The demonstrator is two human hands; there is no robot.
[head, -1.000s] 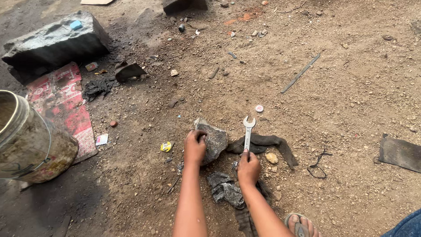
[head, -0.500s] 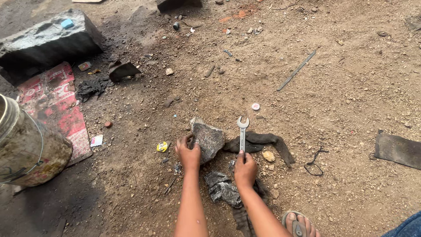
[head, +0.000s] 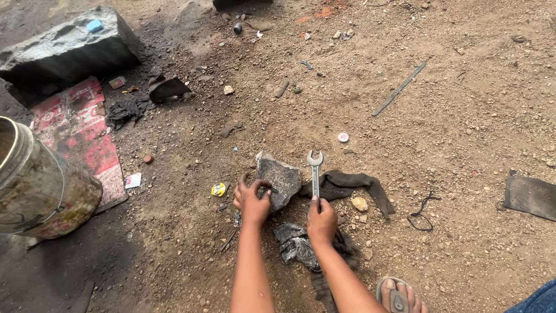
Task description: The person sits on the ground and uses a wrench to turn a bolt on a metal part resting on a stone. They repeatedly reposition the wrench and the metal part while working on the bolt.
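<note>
Jagged grey rock [head: 280,181], smooth steel spanner [head: 315,174]

I see even, diffuse daylight across the dirt ground [head: 452,174]; nothing is blown out and nothing glares. Shadows are soft and short. The darkest patch I see lies just below the dented metal bucket [head: 40,185], toward the lower-left corner. Focus is sharp around the bucket and beyond it. The bucket's wall bows at the frame edge, showing wide-angle distortion.
</note>
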